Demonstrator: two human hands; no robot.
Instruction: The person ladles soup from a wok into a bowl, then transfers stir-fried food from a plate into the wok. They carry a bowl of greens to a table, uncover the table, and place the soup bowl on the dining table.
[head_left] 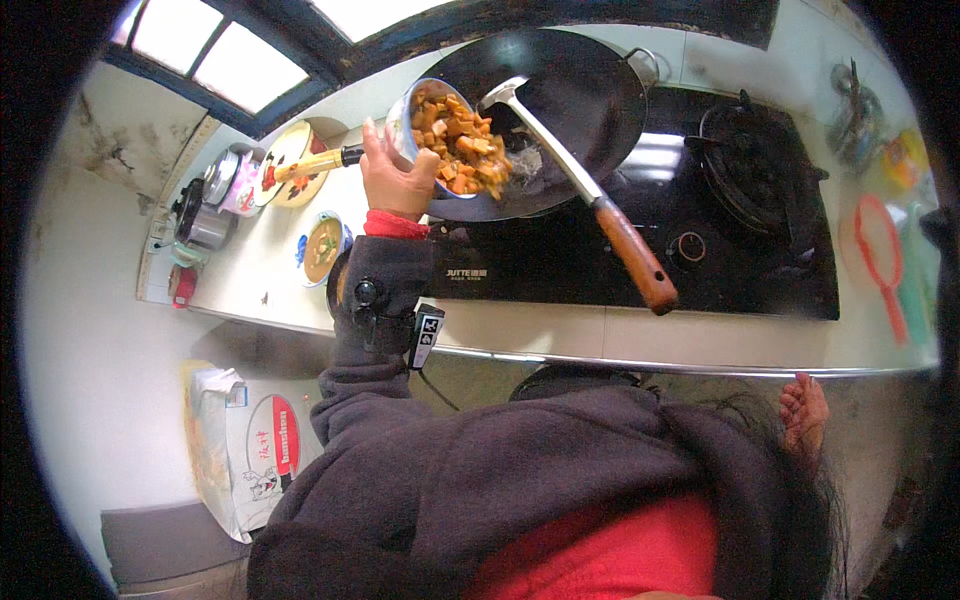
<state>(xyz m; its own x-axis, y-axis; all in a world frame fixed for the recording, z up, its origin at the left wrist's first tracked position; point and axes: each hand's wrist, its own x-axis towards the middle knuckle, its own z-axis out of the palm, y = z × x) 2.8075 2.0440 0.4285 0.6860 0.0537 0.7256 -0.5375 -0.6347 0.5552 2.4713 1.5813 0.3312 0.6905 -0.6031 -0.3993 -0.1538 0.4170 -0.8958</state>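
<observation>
My left hand (395,178) grips a white bowl (402,130) and tips it over the near left side of a black wok (590,105). Brown and orange diced food (450,135) fills the bowl, and the pieces at its lower rim are blurred. Inside the wok, a metal spatula (570,160) leans with its wooden handle reaching over the near rim. A yellow handle (310,168) with a black collar passes behind my left hand toward the wok. My right hand (803,412) is low by the counter's front edge, fingers curled, with nothing visible in them.
Under the wok is a black glass stove with a second burner (745,165) and a knob (687,249). A bowl of brownish food (323,248), pots (205,222) and a red strainer (880,265) stand around it. Below the counter is a white sack (240,450).
</observation>
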